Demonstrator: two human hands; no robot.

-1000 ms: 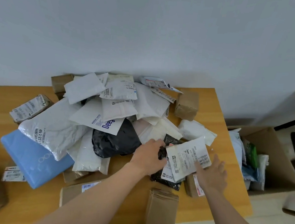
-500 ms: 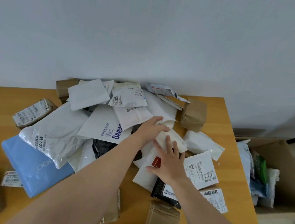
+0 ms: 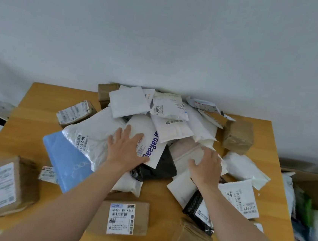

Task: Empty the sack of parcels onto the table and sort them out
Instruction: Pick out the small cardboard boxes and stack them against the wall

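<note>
**Kid:** Where are the parcels point(image 3: 173, 130) lying?
**Friend:** They are lying in a big heap on the table point(image 3: 37, 106).
**Kid:** What is the left hand point(image 3: 127, 150) doing?
**Friend:** It is lying flat on a white bag point(image 3: 152, 137) with blue letters. Its fingers are spreading wide and gripping nothing.
**Kid:** And the right hand point(image 3: 206, 165)?
**Friend:** It is resting on a pale bag point(image 3: 186, 151) beside a black bag point(image 3: 160, 168). Its fingers are bending a little. I cannot tell if they are gripping it.
</note>
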